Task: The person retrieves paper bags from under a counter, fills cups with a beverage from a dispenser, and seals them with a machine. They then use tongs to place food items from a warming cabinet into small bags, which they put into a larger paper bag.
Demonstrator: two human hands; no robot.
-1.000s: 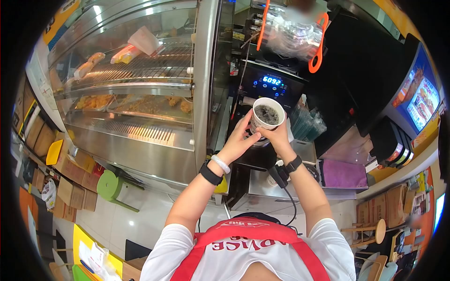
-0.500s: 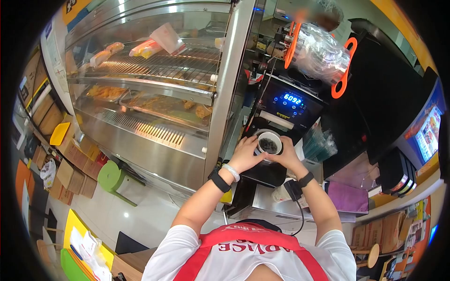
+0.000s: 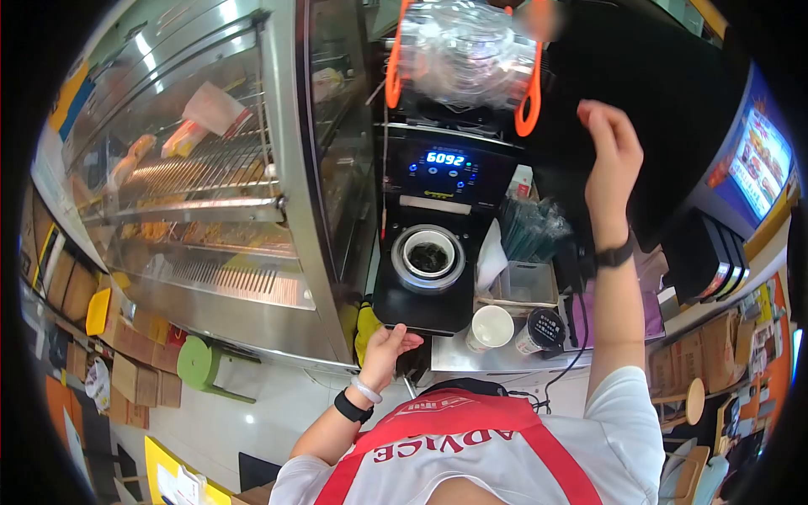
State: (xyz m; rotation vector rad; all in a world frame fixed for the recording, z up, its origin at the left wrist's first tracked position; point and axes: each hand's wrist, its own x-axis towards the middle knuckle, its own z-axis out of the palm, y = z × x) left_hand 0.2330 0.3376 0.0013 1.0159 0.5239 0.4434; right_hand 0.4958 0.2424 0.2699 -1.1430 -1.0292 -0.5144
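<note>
A paper cup (image 3: 427,253) with dark contents stands upright in the round metal holder (image 3: 410,278) on the black sliding tray (image 3: 438,314) of a cup sealing machine (image 3: 497,164). My left hand (image 3: 389,349) is at the tray's front left edge, thumb and fingers apart, seemingly touching it. Raised to the right of the machine, my right hand (image 3: 614,151) holds nothing; its fingers are loosely bent and apart. A clear film roll (image 3: 467,55) with orange end pieces sits on top of the machine, whose blue display (image 3: 445,159) reads 6092.
A glass food warmer (image 3: 198,194) stands at the left. Right of the tray are a white cup (image 3: 490,327), a black-lidded cup (image 3: 545,329) and wrapped straws (image 3: 535,229). A black cable (image 3: 581,324) hangs nearby; a green stool (image 3: 199,362) is on the floor.
Both hands have let go of the cup, which now sits in the holder. My left hand has moved down to the tray edge, my right hand up and right. The view has shifted.
</note>
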